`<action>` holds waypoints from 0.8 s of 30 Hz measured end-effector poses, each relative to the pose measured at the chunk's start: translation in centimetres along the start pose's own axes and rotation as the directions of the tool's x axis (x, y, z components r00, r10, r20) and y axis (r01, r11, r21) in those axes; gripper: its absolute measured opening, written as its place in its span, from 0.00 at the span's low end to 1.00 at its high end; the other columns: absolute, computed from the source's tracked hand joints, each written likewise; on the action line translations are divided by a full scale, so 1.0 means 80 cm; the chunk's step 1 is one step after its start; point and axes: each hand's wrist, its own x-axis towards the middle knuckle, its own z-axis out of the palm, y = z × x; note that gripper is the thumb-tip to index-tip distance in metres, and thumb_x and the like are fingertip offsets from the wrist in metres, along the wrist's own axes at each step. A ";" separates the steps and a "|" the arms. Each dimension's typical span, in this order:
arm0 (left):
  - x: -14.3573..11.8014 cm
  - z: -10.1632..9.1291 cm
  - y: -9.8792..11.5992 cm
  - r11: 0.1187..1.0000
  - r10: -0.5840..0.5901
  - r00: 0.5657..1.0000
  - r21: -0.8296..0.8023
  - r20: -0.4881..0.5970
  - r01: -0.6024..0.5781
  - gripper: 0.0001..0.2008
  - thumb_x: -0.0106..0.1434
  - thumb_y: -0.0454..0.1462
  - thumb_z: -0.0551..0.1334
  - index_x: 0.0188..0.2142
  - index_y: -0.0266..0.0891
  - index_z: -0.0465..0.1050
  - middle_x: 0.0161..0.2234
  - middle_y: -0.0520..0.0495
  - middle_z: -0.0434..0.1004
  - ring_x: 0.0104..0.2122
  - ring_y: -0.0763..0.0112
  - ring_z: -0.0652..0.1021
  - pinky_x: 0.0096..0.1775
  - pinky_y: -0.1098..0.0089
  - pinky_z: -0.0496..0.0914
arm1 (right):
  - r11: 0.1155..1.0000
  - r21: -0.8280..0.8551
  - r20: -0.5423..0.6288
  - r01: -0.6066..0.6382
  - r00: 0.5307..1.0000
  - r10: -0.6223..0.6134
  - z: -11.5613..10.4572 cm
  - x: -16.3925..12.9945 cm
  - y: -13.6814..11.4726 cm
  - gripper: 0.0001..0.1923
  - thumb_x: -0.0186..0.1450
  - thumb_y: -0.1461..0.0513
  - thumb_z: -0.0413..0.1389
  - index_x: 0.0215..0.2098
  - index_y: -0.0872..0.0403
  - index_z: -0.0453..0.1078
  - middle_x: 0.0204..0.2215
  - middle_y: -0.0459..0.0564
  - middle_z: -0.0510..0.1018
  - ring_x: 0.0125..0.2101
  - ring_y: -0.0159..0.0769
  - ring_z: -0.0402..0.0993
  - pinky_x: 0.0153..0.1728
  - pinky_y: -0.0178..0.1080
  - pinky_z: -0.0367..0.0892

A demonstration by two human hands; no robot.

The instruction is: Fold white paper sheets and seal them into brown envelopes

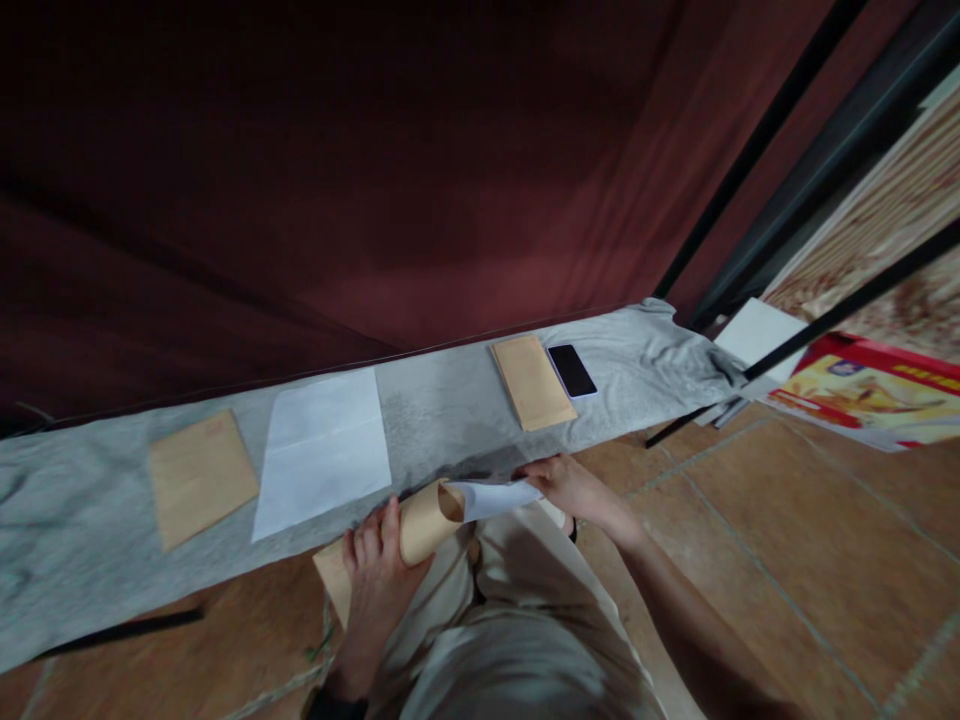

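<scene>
My left hand (pixel 379 560) is closed around a tan paper envelope (pixel 421 525), bent into a curve with its mouth gaping to the right. A sheet of white paper (pixel 491 498) sits partly inside that mouth. At the paper's outer end, my right hand (pixel 562 485) pinches it. Both hands are above my lap, by the near edge of the narrow table. How far the paper reaches into the envelope is hidden.
On the grey cloth-covered table (pixel 435 410) lie another envelope (pixel 202 478), a creased white sheet (pixel 326 445), a stack of envelopes (pixel 531 382) and a phone (pixel 572 370). A dark red curtain (pixel 375 180) hangs behind. Black poles (pixel 757 150) and a red-yellow box (pixel 870 390) stand right.
</scene>
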 end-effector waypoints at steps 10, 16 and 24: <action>0.007 -0.007 0.006 0.999 0.047 0.999 -0.015 -0.009 -0.047 0.43 0.61 0.46 0.64 0.70 0.31 0.53 0.57 0.27 0.69 0.58 0.42 0.70 0.64 0.41 0.55 | 0.982 -0.157 -0.058 -0.103 0.994 0.095 0.050 0.017 0.003 0.14 0.72 0.64 0.54 0.28 0.55 0.75 0.24 0.48 0.79 0.28 0.35 0.75 0.28 0.33 0.54; 0.011 -0.012 0.008 0.998 0.057 0.998 -0.038 0.020 -0.056 0.45 0.59 0.46 0.63 0.71 0.30 0.51 0.54 0.28 0.70 0.56 0.42 0.71 0.62 0.41 0.58 | 0.983 -0.155 -0.066 -0.099 0.994 0.090 0.060 0.016 -0.005 0.15 0.72 0.62 0.55 0.27 0.55 0.74 0.25 0.48 0.79 0.28 0.35 0.75 0.27 0.34 0.53; 0.024 -0.015 0.021 0.988 0.075 0.994 -0.144 0.081 -0.062 0.50 0.58 0.50 0.64 0.73 0.33 0.45 0.55 0.31 0.70 0.55 0.45 0.72 0.61 0.46 0.61 | 0.993 -0.064 0.026 -0.096 0.995 0.098 0.095 0.026 -0.016 0.16 0.71 0.63 0.58 0.24 0.56 0.73 0.22 0.45 0.75 0.24 0.30 0.69 0.27 0.33 0.54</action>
